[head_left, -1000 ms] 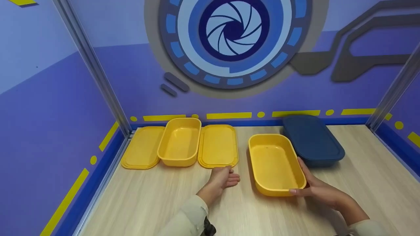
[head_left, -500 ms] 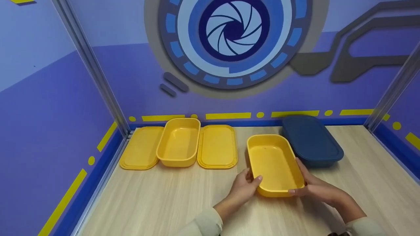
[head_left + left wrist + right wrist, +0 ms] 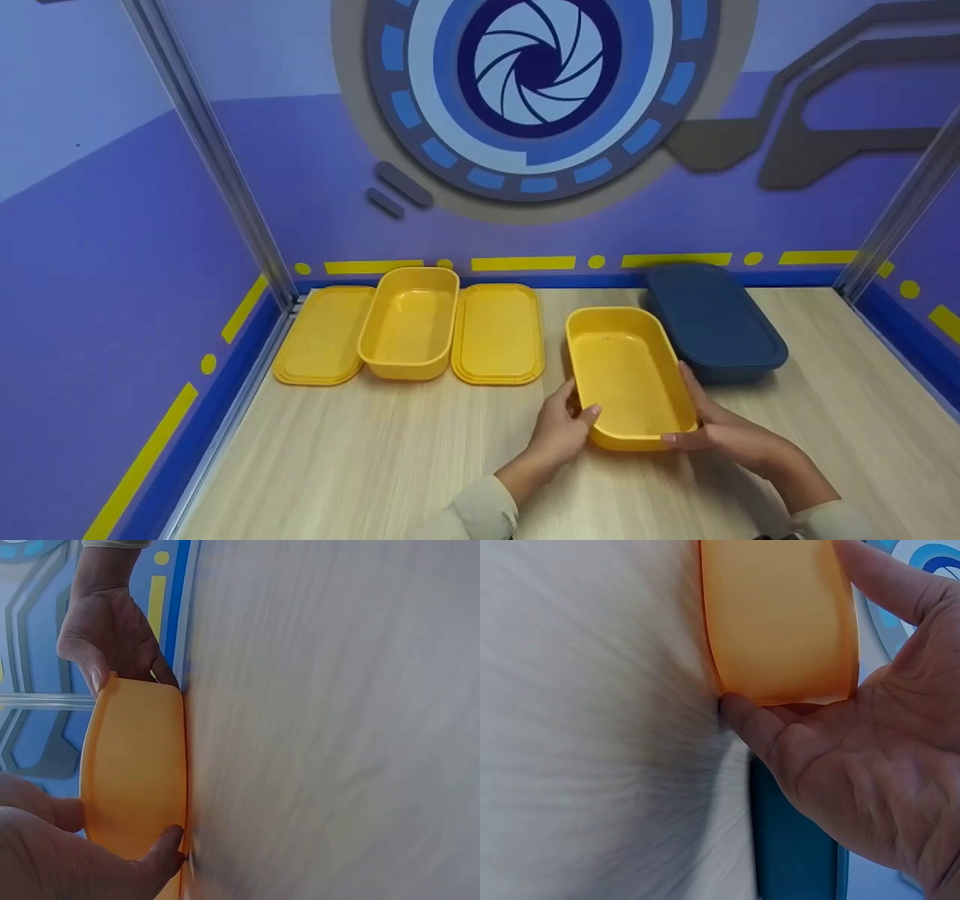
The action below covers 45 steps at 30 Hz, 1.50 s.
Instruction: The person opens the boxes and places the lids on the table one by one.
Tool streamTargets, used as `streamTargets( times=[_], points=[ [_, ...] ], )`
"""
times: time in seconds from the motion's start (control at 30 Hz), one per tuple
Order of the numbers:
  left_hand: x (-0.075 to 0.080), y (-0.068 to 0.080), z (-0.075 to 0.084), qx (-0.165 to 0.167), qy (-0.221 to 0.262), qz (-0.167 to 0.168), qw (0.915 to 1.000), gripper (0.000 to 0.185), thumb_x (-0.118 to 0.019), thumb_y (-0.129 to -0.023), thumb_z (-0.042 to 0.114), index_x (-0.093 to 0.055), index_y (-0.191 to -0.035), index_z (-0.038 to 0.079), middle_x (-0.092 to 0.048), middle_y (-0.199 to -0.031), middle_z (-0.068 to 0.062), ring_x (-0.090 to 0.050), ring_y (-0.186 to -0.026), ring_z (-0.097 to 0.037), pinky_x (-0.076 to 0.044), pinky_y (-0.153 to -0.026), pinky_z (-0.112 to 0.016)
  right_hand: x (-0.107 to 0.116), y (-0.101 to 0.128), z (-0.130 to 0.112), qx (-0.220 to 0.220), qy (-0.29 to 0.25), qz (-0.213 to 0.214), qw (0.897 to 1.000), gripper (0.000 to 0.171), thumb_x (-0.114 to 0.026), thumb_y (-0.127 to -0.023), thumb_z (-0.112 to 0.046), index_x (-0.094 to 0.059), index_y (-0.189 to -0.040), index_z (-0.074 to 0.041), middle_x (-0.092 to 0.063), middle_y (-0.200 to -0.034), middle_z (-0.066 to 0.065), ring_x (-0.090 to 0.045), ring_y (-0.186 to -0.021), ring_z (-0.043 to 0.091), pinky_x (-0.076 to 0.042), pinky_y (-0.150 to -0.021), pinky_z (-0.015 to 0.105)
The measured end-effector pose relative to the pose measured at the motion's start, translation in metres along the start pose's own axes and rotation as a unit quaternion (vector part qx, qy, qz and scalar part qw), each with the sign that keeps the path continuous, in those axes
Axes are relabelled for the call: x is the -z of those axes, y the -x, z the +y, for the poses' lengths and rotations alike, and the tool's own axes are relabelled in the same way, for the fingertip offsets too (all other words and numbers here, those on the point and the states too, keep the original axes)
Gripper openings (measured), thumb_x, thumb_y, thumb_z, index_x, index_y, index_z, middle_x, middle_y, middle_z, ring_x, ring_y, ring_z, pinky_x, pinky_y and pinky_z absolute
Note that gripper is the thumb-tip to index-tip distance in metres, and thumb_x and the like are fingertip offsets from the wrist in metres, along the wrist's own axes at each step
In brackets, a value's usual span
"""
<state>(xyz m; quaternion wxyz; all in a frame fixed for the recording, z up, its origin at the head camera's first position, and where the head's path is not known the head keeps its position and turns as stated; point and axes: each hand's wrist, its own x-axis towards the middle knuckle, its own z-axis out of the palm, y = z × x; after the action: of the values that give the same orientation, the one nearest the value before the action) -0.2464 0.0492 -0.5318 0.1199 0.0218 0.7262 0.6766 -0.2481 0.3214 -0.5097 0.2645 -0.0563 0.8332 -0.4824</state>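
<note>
The back wall (image 3: 300, 165) is the biggest thing, and in front of it is the wood desk (image 3: 405, 457). Toward the right of the desk is the near yellow box (image 3: 626, 375), with no lid on it and nothing I can see inside. Both hands have it, so the step now looks like lining it up or getting ready to move it. I think the next move calls for both hands to hold the same way, so the box does not tip. Its bottom is at the desk, but I cannot tell if it sits flat. The dark blue box (image 3: 716, 319) is just behind it on the right, so there is little room to push that way. I cannot tell if they touch. The other yellow box (image 3: 409, 322) is well away on the left, between a left lid (image 3: 326, 337) and a right lid (image 3: 499, 334), both lying flat. The right lid could get in the way of a slide to the left. The right hand (image 3: 739, 439) has its thumb on the near corner and its fingers along the side. The left hand (image 3: 559, 431) pinches the other side, thumb over the rim and fingers outside.
</note>
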Motion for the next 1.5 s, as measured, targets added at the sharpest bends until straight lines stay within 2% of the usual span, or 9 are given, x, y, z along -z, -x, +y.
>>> streamTargets(
  times=[0.33,0.67,0.9,1.17,1.5],
  points=[
    [-0.0014,-0.0010,0.0012,0.005,0.012,0.002,0.9999,0.060,-0.065,-0.105,0.010,-0.043,-0.160,0.000,-0.056,-0.157,-0.015,-0.057,-0.143,-0.027,-0.047,-0.123,-0.047,0.0024,0.0018,0.0011,0.002,-0.006,-0.005,1.000,0.131,-0.075,-0.095,-0.036,0.036,-0.162,-0.026,0.039,-0.173,0.014,0.023,-0.162,0.050,0.014,-0.119,0.085],
    [-0.0016,0.0013,0.0028,0.011,0.015,0.001,0.9998,0.061,-0.063,-0.107,0.011,-0.040,-0.162,0.000,-0.050,-0.164,-0.016,-0.050,-0.151,-0.030,-0.040,-0.127,-0.051,0.0009,0.0001,0.0004,-0.001,-0.005,-0.003,1.000,0.132,-0.076,-0.094,-0.037,0.036,-0.163,-0.024,0.038,-0.173,0.015,0.022,-0.162,0.050,0.014,-0.119,0.085],
    [-0.0005,0.0020,0.0026,0.016,0.000,-0.011,0.9998,0.062,-0.059,-0.109,0.015,-0.035,-0.165,0.002,-0.039,-0.172,-0.016,-0.039,-0.160,-0.032,-0.032,-0.132,-0.053,-0.0002,-0.0003,-0.0035,-0.015,0.006,-0.001,1.000,0.134,-0.076,-0.093,-0.041,0.038,-0.162,-0.026,0.038,-0.173,0.016,0.020,-0.162,0.051,0.013,-0.117,0.086],
    [0.0036,-0.0001,0.0033,0.037,-0.014,-0.017,0.9991,0.062,-0.060,-0.109,0.016,-0.035,-0.165,0.005,-0.040,-0.171,-0.014,-0.039,-0.160,-0.030,-0.031,-0.132,-0.055,-0.0016,-0.0024,-0.0037,-0.006,-0.003,-0.001,1.000,0.134,-0.078,-0.094,-0.037,0.037,-0.162,-0.026,0.039,-0.173,0.015,0.023,-0.162,0.050,0.015,-0.117,0.086],
    [0.0009,-0.0021,0.0003,0.035,0.001,-0.014,0.9993,0.061,-0.060,-0.108,0.014,-0.037,-0.164,0.005,-0.041,-0.171,-0.014,-0.040,-0.160,-0.030,-0.032,-0.132,-0.053,0.0005,-0.0026,-0.0006,-0.013,-0.005,-0.005,1.000,0.134,-0.077,-0.093,-0.038,0.038,-0.162,-0.027,0.040,-0.172,0.015,0.024,-0.161,0.051,0.015,-0.115,0.087]
  ],
)
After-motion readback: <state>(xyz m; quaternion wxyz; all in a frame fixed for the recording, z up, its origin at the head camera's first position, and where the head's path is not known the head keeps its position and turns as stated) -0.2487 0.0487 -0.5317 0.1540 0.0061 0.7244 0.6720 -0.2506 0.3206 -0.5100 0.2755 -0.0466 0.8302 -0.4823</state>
